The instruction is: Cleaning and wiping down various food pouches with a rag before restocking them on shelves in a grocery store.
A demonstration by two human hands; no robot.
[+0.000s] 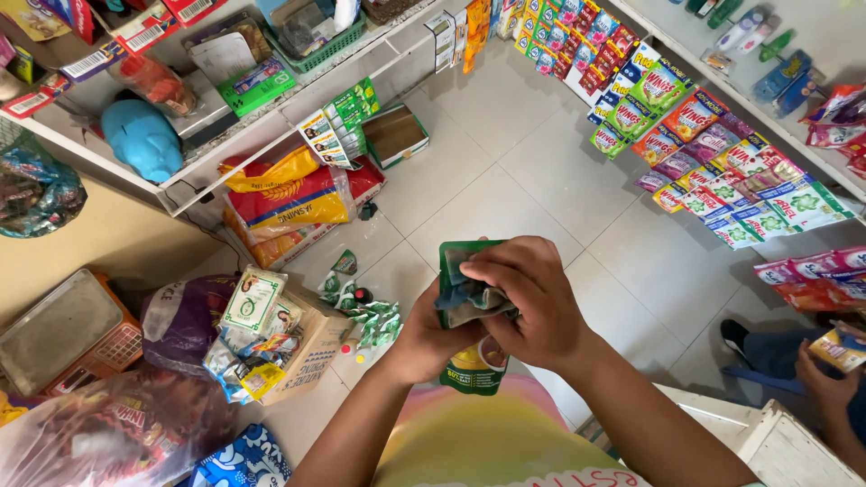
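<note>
- The left hand (424,338) sits at the centre of the view, curled under a green stand-up pouch (469,311), gripping it from below and from the 9 o'clock side
- The right hand (528,302) lies over the pouch from 3 o'clock, fingers bent and pinching a wad of folded banknotes (460,296) at the pouch's open top
- The pouch stands roughly upright between both hands, its yellow-and-green foot pointing to 6 o'clock, just above a rainbow-coloured shirt (487,433)
- At 9 o'clock, on the tiled floor (505,180), a cardboard box (311,347) holds small packets; strips of green sachets (370,320) lie just beside it
- At 10 o'clock a yellow-and-red rice sack (289,194) rests under a white shelf (271,135); a blue piggy bank (142,138) stands on the shelf
- At 1 to 2 o'clock strips of hanging detergent sachets (713,153) line a white counter edge
- At 4 o'clock another person's hand (825,374) holds a small packet (841,347), well apart from the pouch
- At 8 o'clock an orange weighing scale (68,334) sits near a purple bag (185,316)
</note>
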